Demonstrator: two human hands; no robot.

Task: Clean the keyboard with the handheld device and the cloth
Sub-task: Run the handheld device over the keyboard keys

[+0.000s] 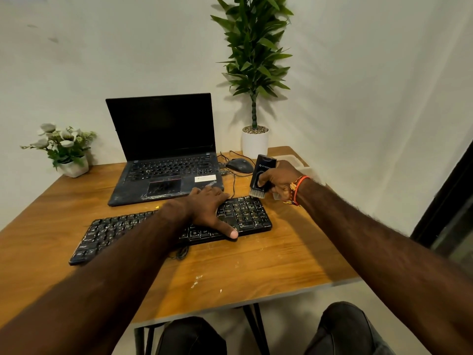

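Observation:
A dusty black keyboard (122,231) lies slantwise across the wooden table (268,262). My left hand (207,208) lies flat over its right half, fingers spread, thumb at the near edge. My right hand (280,179) grips a black handheld cleaning device (263,167) upright, its pale brush bristles pointing down just above the keyboard's far right corner. A small pale object shows under the right palm; I cannot tell what it is. No cloth is clearly in view.
An open black laptop (166,160) stands behind the keyboard. A wired mouse (240,165) lies to its right. A white-potted tall plant (254,142) stands at the back corner, a small flower pot (74,166) at back left. White specks dot the table's front.

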